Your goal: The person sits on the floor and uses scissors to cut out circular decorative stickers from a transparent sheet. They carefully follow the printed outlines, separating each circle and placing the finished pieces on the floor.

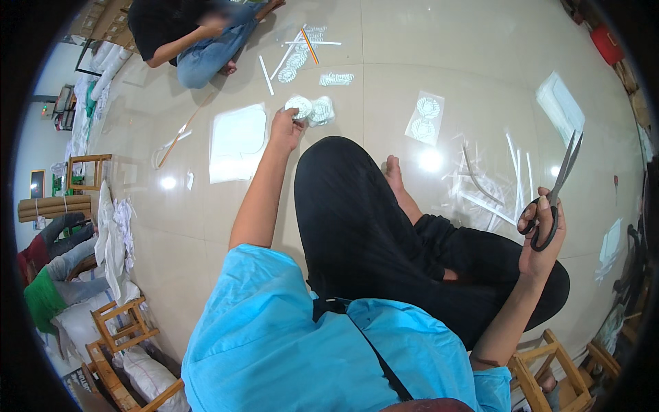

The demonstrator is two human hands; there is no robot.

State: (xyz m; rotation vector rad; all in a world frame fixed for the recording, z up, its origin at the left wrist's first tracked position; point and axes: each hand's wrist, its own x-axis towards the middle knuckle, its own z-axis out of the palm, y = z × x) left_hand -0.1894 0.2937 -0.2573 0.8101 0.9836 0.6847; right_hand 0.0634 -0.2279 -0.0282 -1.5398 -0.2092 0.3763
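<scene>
My left hand (285,129) reaches forward over the tiled floor, its fingers closed on a round white cut-out (299,105) with a pale green printed pattern. Right beside it lies a small stack of similar patterned pieces (320,111). My right hand (544,232) is raised over my bent knee, its fingers through the handles of black-handled scissors (566,165). The scissors' blades point up and away, nearly together. A clear sheet with two round prints (425,118) lies on the floor between my hands.
White sheets (237,141) lie left of my left hand, and another stack (559,103) lies far right. Clear scraps and white strips (489,196) litter the floor before my right knee. Further off are a striped pencil-like stick (310,47) and a seated person (199,41). Wooden stools (552,367) stand nearby.
</scene>
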